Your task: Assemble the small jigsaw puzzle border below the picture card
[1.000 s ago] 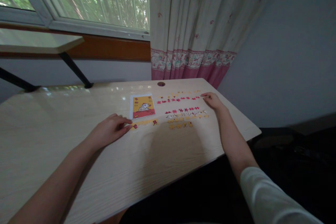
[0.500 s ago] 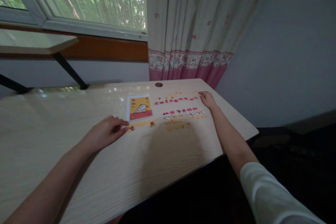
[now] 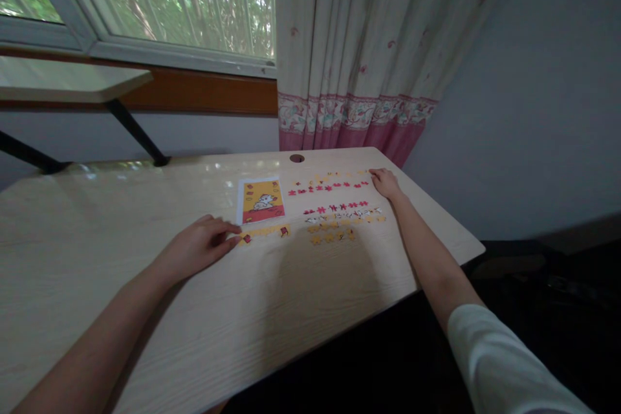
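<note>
Shifted right hand (image 3: 385, 184) from far red row (image 3: 328, 188) to yellow pieces (image 3: 360, 173) at wearer's one o'clock, apparently favouring yellow (pinching or not, impossible to tell); keeping left hand (image 3: 206, 239), parted at fingertips, by joined strip (image 3: 264, 231) at eleven.

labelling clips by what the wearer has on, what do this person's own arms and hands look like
The right arm wears a plain, pale greyish-green sleeve, softly creased, ending near the elbow. The left arm is bare as far as the picture shows it. The left hand and right hand are ungloved, and no watch or bracelet shows on either wrist.
</note>
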### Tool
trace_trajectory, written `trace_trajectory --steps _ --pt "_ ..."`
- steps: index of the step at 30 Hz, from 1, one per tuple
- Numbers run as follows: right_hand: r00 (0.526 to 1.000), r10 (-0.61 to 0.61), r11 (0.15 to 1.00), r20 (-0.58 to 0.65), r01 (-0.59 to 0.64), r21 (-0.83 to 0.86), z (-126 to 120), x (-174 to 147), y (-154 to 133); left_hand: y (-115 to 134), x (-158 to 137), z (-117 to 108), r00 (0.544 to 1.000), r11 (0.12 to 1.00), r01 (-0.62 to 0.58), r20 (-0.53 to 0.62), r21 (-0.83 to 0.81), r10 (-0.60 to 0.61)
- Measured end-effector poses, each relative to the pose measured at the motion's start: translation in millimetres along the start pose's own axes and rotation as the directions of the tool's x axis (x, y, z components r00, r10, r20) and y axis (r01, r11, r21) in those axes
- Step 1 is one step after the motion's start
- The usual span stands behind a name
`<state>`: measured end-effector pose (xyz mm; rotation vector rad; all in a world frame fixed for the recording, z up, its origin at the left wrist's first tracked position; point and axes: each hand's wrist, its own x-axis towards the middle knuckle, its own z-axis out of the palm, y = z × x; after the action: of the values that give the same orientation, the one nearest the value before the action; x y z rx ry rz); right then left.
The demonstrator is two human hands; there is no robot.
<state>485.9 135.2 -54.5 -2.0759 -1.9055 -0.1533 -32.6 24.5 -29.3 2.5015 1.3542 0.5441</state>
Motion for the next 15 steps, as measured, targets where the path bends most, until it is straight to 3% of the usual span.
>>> trace_trajectory --steps 15 --pt "0.994 0.095 0.995 0.059 -0.092 -0.039 -4.6 3.8 -4.5 -1.7 0.4 2.2 1.0 1.0 -0.004 0.004 0.017 0.004"
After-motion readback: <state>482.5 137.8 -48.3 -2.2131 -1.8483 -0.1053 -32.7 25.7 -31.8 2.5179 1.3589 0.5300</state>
